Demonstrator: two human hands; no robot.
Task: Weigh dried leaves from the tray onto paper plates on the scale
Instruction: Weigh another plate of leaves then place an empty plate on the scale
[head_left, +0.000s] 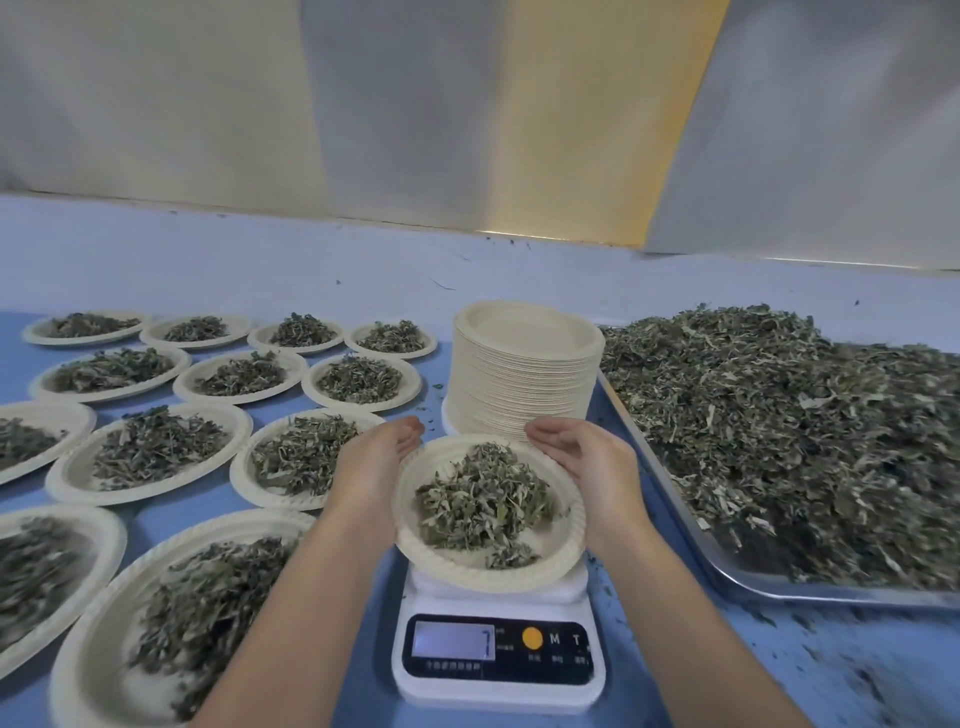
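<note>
White digital kitchen scale (498, 660) nearest; display blurred, unreadable. On its pan, possibly just lifted: round beige paper plate (470, 574) heaped with dried green leaves (483, 499). Left hand (379, 467) and right hand (589, 462) flank it, fingers curved round the far rim, equally near. Steel tray (831, 597) lies right, filled plates (78, 470) left.

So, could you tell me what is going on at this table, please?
A person is portioning dried leaves. The left hand and right hand cup the rim of a loaded paper plate at the scale. Other filled plates lie left, a stack of empty plates stands behind, and the heaped tray sits right.
</note>
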